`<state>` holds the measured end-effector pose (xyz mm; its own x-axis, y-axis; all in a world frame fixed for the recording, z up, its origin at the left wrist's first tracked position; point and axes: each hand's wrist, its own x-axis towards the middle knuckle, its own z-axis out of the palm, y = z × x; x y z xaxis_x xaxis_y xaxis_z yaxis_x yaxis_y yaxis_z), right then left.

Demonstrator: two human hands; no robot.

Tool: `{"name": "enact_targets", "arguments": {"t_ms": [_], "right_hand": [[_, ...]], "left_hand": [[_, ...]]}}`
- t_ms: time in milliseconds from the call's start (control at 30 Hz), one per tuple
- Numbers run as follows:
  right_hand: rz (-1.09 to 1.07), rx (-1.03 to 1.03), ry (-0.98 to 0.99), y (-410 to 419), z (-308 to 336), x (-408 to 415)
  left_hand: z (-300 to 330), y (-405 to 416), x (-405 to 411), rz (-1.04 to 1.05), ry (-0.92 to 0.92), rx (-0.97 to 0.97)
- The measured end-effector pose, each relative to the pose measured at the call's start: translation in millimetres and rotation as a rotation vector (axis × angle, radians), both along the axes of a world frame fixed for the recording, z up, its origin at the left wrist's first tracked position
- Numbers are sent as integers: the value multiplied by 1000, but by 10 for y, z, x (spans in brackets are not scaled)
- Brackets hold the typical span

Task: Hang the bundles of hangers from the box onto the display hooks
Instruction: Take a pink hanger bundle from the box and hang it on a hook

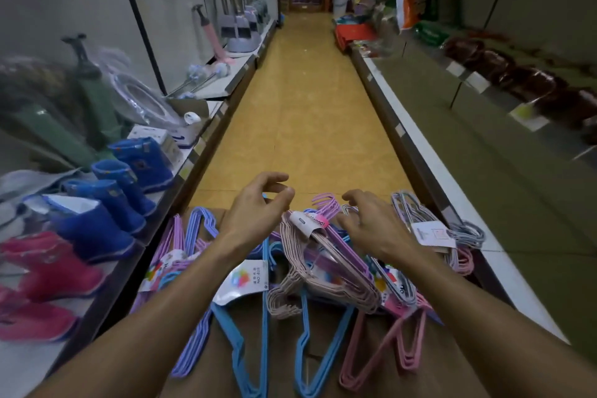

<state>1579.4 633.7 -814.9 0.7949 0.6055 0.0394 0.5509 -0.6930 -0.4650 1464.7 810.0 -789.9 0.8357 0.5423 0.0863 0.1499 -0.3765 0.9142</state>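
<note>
A cardboard box (pixel 326 375) stands in the aisle below me, heaped with bundles of wire hangers: beige (pixel 300 265), blue (pixel 248 326), purple (pixel 193 268), pink (pixel 387 352) and grey (pixel 468 233). My left hand (pixel 258 203) hovers over the far side of the pile with fingers curled and apart, holding nothing. My right hand (pixel 371 223) hangs just above the beige and purple bundles, fingers spread and bent, with its tips near the hooks of a purple bundle (pixel 326 203). No display hooks are clearly visible.
Blue rubber boots (pixel 129 178) and pink boots (pixel 55 271) line the left shelf, with dustpans and brooms (pixel 242 29) further back. The right shelf (pixel 484 236) carries packaged goods higher up. A yellow tiled aisle floor (pixel 307 90) runs ahead to stacked goods at the end.
</note>
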Motion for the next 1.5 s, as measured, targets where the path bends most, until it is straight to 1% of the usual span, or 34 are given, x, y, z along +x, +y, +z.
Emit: {"name": "enact_targets", "arguments": {"t_ms": [133, 267, 433, 533, 700, 800, 933, 1033, 1167, 1267, 1367, 1500], "right_hand": [[17, -9, 20, 130, -547, 180], [8, -13, 33, 251, -920, 317], [7, -78, 126, 368, -1327, 361], [5, -141, 160, 430, -1467, 331], [-56, -206, 124, 497, -1572, 288], [-44, -236, 83, 483, -1635, 264], [-4, -154, 24, 455, -1595, 271], [7, -16, 30, 372, -1513, 285], [-70, 131, 100, 196, -1374, 333], [-170, 223, 133, 103, -1308, 378], [-273, 427, 235, 86, -1286, 363], [-373, 721, 479, 150, -1213, 274]], "left_hand": [[-457, 86, 153, 48, -18, -94], [-808, 161, 217, 80, -30, -150], [-1272, 139, 218, 107, -12, -261], [-1460, 106, 161, 112, 25, -275], [-1607, 88, 61, 100, 75, -288], [-1695, 58, -1, 94, 100, -302], [-1759, 23, -82, 92, 109, -325], [-1774, 10, -104, 112, 100, -342], [-1768, -53, -93, 118, 54, -389], [-1739, -140, -78, 87, 21, -437], [-1717, -215, -36, 42, 16, -472], [-1748, -302, 28, -9, 64, -465]]}}
